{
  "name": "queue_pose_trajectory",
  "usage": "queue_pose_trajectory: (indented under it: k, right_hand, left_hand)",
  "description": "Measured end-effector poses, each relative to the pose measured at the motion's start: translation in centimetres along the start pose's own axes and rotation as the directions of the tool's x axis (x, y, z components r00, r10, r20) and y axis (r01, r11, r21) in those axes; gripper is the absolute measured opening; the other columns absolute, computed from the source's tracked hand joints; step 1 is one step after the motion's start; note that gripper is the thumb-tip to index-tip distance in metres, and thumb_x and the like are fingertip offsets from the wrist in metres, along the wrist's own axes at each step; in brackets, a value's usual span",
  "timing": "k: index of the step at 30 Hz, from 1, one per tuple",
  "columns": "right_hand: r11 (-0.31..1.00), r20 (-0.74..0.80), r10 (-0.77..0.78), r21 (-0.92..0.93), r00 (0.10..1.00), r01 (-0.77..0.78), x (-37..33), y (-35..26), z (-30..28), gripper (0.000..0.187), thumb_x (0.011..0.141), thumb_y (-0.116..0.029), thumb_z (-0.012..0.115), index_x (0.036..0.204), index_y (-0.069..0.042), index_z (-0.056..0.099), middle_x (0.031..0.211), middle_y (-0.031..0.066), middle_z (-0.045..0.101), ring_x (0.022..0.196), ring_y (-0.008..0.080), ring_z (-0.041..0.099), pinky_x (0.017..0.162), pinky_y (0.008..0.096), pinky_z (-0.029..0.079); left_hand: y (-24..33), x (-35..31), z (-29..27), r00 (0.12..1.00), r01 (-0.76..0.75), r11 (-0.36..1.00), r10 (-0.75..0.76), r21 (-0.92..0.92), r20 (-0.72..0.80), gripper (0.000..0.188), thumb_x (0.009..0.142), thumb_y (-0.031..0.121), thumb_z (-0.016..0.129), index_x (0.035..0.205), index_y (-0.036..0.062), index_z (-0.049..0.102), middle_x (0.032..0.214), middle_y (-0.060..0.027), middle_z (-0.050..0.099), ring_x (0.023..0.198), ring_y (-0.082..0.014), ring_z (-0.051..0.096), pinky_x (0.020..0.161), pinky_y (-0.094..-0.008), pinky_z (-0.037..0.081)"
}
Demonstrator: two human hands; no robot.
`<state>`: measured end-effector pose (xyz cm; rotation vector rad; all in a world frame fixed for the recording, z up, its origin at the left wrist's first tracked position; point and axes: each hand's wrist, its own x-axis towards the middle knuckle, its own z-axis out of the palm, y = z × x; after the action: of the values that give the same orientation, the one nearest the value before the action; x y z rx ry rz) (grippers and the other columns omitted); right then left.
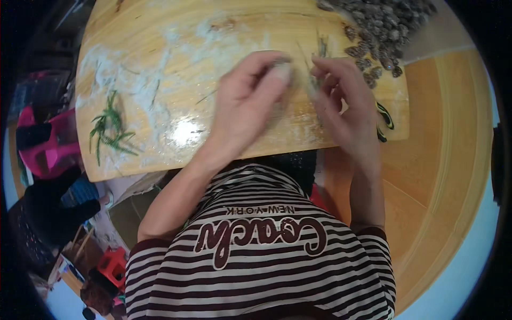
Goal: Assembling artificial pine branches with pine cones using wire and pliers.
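Observation:
A floured wooden board [160,58] lies before me. Over its near middle, my left hand [245,101] closes its fingers on a small pale lump of dough [282,69]. My right hand [341,101] sits just to the right, fingertips pinching at the same lump together with thin green stems [321,45]. The lump is mostly hidden by my fingers. A heap of small dark shaped pieces [378,26] lies at the board's far right corner.
A bunch of green sprigs [109,130] rests on the board's left side. White flour [144,85] is smeared across the board. A round orange table [442,160] extends to the right. Pink and red objects [48,144] sit lower left.

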<state>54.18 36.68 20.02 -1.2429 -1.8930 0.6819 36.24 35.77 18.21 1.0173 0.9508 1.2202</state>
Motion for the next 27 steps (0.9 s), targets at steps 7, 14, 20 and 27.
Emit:
queue_pose_trajectory:
  k: [7,14,20,27]
  right_hand:
    - [0.933,0.014,0.062,-0.357,0.998,-0.052,0.4,5.7,-2.2,0.014,0.083,-0.011,0.063,0.085,0.002,0.059,0.074,0.0112,0.057,0.066,0.0192,0.056,0.06,0.029,0.045]
    - [0.755,0.142,0.1,-0.656,0.985,0.018,1.5,6.3,0.3,0.023,0.08,-0.02,0.061,0.071,0.001,0.055,0.063,0.0157,0.06,0.057,0.035,0.059,0.055,0.0407,0.047]
    - [0.843,0.109,0.163,-0.531,0.981,-0.081,1.6,6.0,-0.7,0.017,0.077,-0.014,0.058,0.071,0.002,0.057,0.065,0.0178,0.06,0.057,0.033,0.059,0.055,0.0402,0.046]
    - [0.89,0.102,0.313,-0.378,0.944,-0.255,1.2,5.4,-2.1,0.017,0.076,-0.014,0.058,0.073,0.002,0.061,0.07,0.0194,0.063,0.065,0.0366,0.061,0.062,0.0426,0.049]
  left_hand:
    - [-0.4,-1.1,-3.7,0.995,0.004,0.999,0.001,0.045,-0.104,0.022,0.092,0.014,0.059,0.107,-0.0012,0.058,0.086,-0.0037,0.062,0.074,-0.0078,0.055,0.068,-0.0214,0.046]
    - [-0.9,-1.7,-3.3,0.996,0.05,0.996,-0.044,0.071,-0.077,0.024,0.092,0.015,0.06,0.109,-0.0011,0.058,0.088,-0.0039,0.061,0.075,-0.0081,0.055,0.07,-0.0222,0.047]
    - [-1.2,-1.3,-2.4,0.997,0.074,0.997,-0.074,0.032,-0.008,0.024,0.091,0.015,0.06,0.109,-0.0009,0.058,0.088,-0.0037,0.061,0.073,-0.0079,0.055,0.068,-0.0216,0.047]
    - [-1.5,0.4,-0.8,0.984,0.161,0.987,-0.162,0.019,0.068,0.023,0.091,0.016,0.06,0.106,-0.0015,0.058,0.087,-0.0032,0.061,0.071,-0.0078,0.054,0.066,-0.0208,0.046]
